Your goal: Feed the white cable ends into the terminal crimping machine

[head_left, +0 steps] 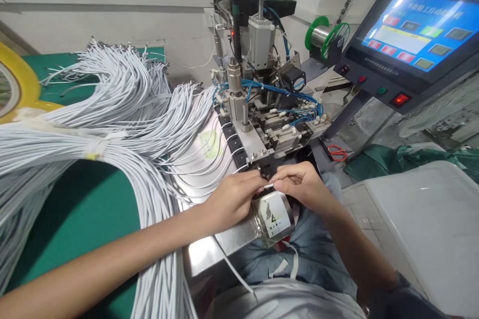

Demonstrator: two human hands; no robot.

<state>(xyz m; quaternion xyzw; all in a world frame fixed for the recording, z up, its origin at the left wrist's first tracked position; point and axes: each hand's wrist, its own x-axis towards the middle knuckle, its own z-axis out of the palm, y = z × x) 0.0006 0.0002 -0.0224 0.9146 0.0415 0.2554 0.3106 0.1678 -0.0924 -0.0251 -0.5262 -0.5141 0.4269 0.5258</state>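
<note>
My left hand [234,199] and my right hand [301,184] meet at the front of a bench machine [269,127]. Between their fingertips is a short stretch of white cable [268,186], pinched from both sides. Fingers cover the cable's tip. A white length [232,265] hangs from below my left hand toward my lap. Just beneath the hands sits a metal box with a white label [275,217]. Beside my left hand, several white cables run into a black slotted strip [232,145] along the machine's left side.
Large bundles of white cables [123,84] cover the green tabletop [112,194] on the left. A yellow tape roll [26,75] lies at the far left. A green-flanged wire spool [320,37], a touchscreen [419,30], red-handled scissors [338,153] and a white bin [422,209] are on the right.
</note>
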